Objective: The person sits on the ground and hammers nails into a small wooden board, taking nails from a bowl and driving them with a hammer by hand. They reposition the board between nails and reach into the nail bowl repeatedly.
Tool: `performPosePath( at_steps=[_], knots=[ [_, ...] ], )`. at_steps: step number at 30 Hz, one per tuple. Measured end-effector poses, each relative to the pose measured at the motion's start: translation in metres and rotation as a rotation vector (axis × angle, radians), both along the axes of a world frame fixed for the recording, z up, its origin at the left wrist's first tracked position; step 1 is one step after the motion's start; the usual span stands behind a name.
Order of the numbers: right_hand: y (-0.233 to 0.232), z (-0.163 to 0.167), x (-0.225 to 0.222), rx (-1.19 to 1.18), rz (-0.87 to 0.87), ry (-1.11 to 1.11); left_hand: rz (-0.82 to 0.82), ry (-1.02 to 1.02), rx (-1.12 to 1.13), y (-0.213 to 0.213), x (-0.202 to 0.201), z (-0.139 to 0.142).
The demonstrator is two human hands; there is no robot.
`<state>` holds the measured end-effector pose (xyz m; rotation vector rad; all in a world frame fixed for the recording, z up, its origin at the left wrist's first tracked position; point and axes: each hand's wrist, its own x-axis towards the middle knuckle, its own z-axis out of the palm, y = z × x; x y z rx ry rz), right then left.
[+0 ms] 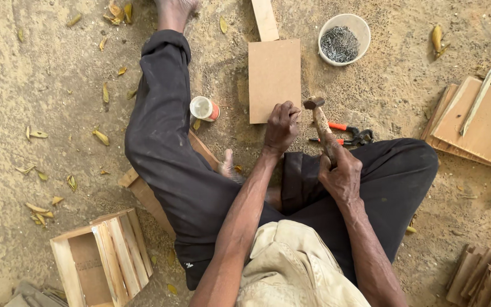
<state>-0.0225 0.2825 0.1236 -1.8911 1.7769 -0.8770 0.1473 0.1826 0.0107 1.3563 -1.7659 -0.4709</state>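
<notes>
Left hand (281,126): fingers curled, pinching downward, forearm extended. Right hand (341,173): fist closed, wrist cocked, forearm angled inward.

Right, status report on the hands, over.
Left hand pinching at the board edge. Right hand gripping the hammer, head by the left fingers. Pliers lie just beyond.
</notes>
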Motion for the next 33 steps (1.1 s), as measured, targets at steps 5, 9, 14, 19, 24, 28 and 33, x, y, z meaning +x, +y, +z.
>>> performPosePath(
  at_steps=[5,9,14,19,24,28,33],
  knots=[
    [0.002,-0.001,-0.003,-0.096,0.016,-0.035,0.020,-0.186,-0.086,0.004,0.015,-0.007],
    [0.000,-0.004,-0.002,-0.091,0.028,-0.038,-0.011,-0.258,-0.135,0.001,0.021,-0.007],
    [-0.002,-0.006,-0.002,-0.120,0.039,-0.076,0.087,-0.291,-0.096,0.008,0.004,-0.004],
    [-0.003,-0.003,-0.004,-0.044,-0.028,-0.107,0.234,-0.078,0.040,0.005,-0.007,-0.005],
    [-0.002,-0.002,-0.004,0.000,-0.081,-0.139,0.265,-0.140,0.056,-0.002,-0.014,-0.008],
    [-0.005,-0.008,-0.008,-0.011,-0.106,-0.206,0.256,-0.314,0.061,-0.011,-0.022,-0.007],
    [-0.013,-0.017,-0.019,0.041,-0.210,-0.289,0.125,-0.082,-0.064,-0.018,-0.034,0.002]
  ],
)
